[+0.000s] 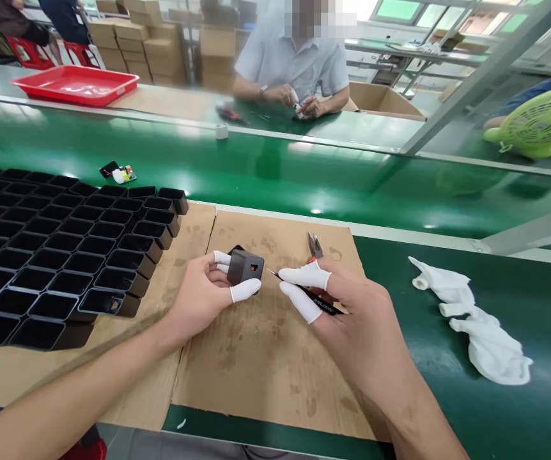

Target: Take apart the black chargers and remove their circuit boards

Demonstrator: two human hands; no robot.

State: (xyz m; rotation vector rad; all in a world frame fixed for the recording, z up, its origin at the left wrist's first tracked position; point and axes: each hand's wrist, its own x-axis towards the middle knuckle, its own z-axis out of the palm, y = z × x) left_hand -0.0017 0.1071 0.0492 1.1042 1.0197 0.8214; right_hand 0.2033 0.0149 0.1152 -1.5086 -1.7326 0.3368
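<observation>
Over the cardboard, my left hand (213,287), with white finger cots on its fingers, grips a small black plastic housing (240,267). A cut-out in the housing's side faces right and shows something orange inside. My right hand (326,297), also in finger cots, pinches black tweezers (316,299) with light lettering on them. Their thin tip points at the housing, a short gap from it. Just behind my right hand lie pliers (314,246) with red handles, partly hidden by my fingers.
Many open black boxes (67,262) stand in rows on the left. A small circuit board (121,174) lies on the green belt (275,163). White cloth pieces (477,326) rest at right. Beyond the belt are a red tray (77,84), a co-worker (294,70) and a green fan (541,121).
</observation>
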